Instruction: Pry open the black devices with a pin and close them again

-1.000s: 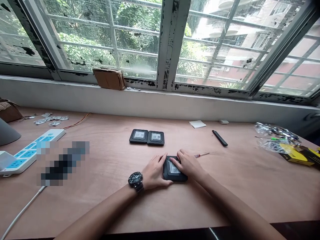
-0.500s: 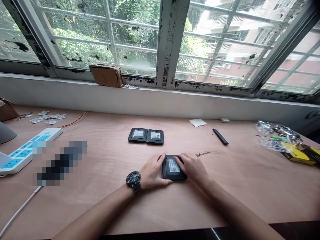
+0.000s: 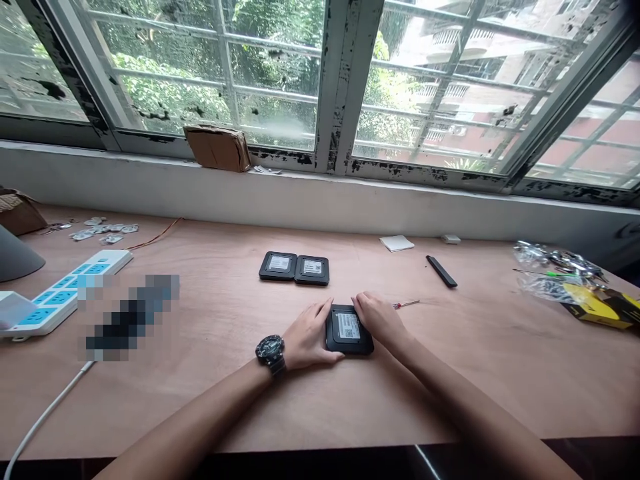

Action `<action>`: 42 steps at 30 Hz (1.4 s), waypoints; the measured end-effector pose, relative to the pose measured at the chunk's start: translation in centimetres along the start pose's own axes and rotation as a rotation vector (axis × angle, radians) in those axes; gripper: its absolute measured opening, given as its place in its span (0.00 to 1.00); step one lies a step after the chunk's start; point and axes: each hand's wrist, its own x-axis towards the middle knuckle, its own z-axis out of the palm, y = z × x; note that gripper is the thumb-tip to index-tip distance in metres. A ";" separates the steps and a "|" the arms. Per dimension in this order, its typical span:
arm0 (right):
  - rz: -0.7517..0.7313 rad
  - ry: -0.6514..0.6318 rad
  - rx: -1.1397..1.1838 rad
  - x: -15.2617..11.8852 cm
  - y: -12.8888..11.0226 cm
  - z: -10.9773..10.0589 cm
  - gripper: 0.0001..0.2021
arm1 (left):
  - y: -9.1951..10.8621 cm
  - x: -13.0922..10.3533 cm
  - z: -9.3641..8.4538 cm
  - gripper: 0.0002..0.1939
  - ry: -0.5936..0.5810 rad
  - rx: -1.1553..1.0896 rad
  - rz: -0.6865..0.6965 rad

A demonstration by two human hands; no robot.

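A flat black square case point(image 3: 349, 329) with a white printed label lies on the table in front of me. My left hand point(image 3: 311, 335), a black watch on its wrist, holds the case's left side, thumb at the near corner and fingers at the far one. Curled around the far right corner is my right hand point(image 3: 379, 318); its fingertips are partly hidden. Just beyond that hand lies a small screwdriver point(image 3: 407, 304) with a red handle. Farther back, two similar labelled black cases point(image 3: 277, 265) point(image 3: 312, 269) lie side by side.
A black bar point(image 3: 441, 271) lies at the right, near a white card point(image 3: 397, 243). Plastic bags point(image 3: 550, 287) and a yellow-black box point(image 3: 597, 308) sit far right. At the left are a power strip point(image 3: 75, 293), a white cable point(image 3: 47, 417) and small packets point(image 3: 103, 230).
My right hand has shifted from lying over the case's right part to its far right corner, uncovering more of the label. My left hand keeps its hold. The view has tilted slightly.
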 end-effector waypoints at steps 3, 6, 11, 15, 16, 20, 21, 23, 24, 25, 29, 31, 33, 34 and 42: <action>0.012 -0.010 0.013 0.3 -0.1 0.2 0.13 | 0.1 0.0 -0.1 0.62 -0.006 -0.010 -0.005; 0.027 -0.015 0.032 0.5 0.0 0.4 0.13 | 0.0 0.0 -0.1 0.62 -0.009 -0.019 -0.003; 0.035 -0.025 0.077 0.7 0.5 0.8 0.13 | -0.2 0.0 0.1 0.62 -0.003 -0.021 0.002; 0.063 -0.016 0.104 0.8 0.8 0.8 0.13 | -0.3 0.0 0.1 0.65 -0.007 -0.030 0.011; 0.070 -0.011 0.109 0.8 0.8 0.8 0.14 | -0.3 0.0 0.1 0.65 -0.009 -0.035 0.014; 0.089 0.006 0.133 0.8 0.7 0.8 0.16 | -0.3 0.1 0.0 0.65 -0.007 -0.043 0.024; 0.090 0.008 0.141 0.8 0.7 0.8 0.18 | -0.3 0.1 0.0 0.65 -0.006 -0.045 0.024; 0.086 0.017 0.175 0.7 0.7 0.9 0.20 | -0.4 0.1 0.1 0.64 -0.004 -0.056 0.026; 0.080 0.026 0.197 0.5 0.7 1.0 0.21 | -0.5 0.0 0.2 0.64 -0.002 -0.061 0.027; 0.070 0.035 0.219 0.4 0.7 1.0 0.22 | -0.5 0.0 0.3 0.64 0.002 -0.063 0.027; 0.036 0.054 0.265 -0.1 0.7 0.9 0.27 | -0.7 -0.1 0.4 0.65 0.008 -0.056 0.018; 0.038 0.047 0.269 -0.2 0.7 0.9 0.28 | -0.7 -0.1 0.5 0.65 0.006 -0.057 0.018; 0.044 0.042 0.271 -0.3 0.6 0.8 0.29 | -0.7 -0.1 0.4 0.65 0.008 -0.061 0.019; 0.045 0.039 0.272 -0.3 0.6 0.8 0.29 | -0.7 -0.2 0.4 0.65 0.009 -0.063 0.019; 0.084 0.003 0.295 -0.1 0.4 0.6 0.29 | -0.4 -0.1 0.1 0.65 -0.007 -0.090 0.004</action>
